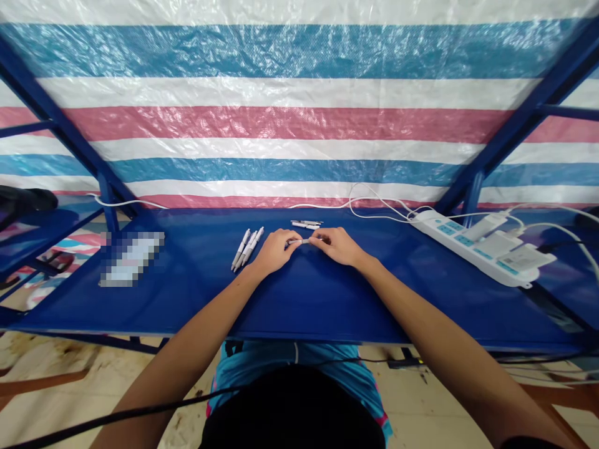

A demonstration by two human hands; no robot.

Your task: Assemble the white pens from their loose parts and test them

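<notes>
Between my two hands a slim white-and-grey pen (305, 241) lies sideways, just above the blue tabletop (309, 299). My left hand (277, 249) pinches one end of it, fingers closed. At the other end, the fingertips of my right hand (337, 245) are closed on its grey part. My fingers hide both ends. To the left of my left hand, several white-and-grey pens (248, 248) lie side by side at a slant. Beyond my hands, a few slim pen-like pieces (306, 224) lie close together; their exact kind is too small to tell.
A white power strip (472, 249) with chargers plugged in lies at the right, its white cable (374, 198) looping along the back edge. A blurred-out flat object (133, 259) is at the left. Blue metal posts (468, 187) and a striped plastic sheet (299, 125) stand behind.
</notes>
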